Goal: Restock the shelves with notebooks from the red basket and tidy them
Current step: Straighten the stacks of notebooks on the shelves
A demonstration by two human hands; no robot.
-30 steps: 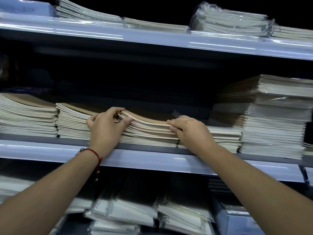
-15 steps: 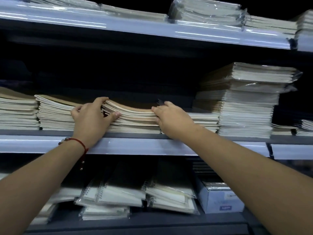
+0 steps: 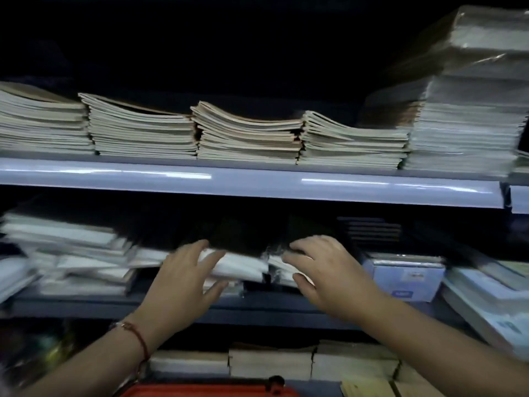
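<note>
Several stacks of brown-covered notebooks point(image 3: 246, 136) lie side by side on the upper shelf point(image 3: 257, 183). On the shelf below lie plastic-wrapped spiral notebooks point(image 3: 240, 265), blurred by motion. My left hand point(image 3: 183, 279) reaches at their left side with fingers spread, fingertips at the wrapped stack. My right hand point(image 3: 323, 273) is at the stack's right side, fingers bent over its edge; whether it grips is unclear in the blur. The red basket point(image 3: 209, 391) shows only its rim at the bottom edge.
A tall wrapped pile point(image 3: 469, 116) stands at the right of the upper shelf. A pale blue box point(image 3: 403, 279) sits right of my hands, with more wrapped books point(image 3: 486, 305) beyond. Loose wrapped notebooks point(image 3: 71, 262) lie at left. Brown stacks point(image 3: 272, 365) fill the lowest shelf.
Both hands have left the brown notebook stacks on the upper shelf and dropped to the wrapped spiral notebooks on the shelf below. The view has tilted down, revealing the red basket's rim.
</note>
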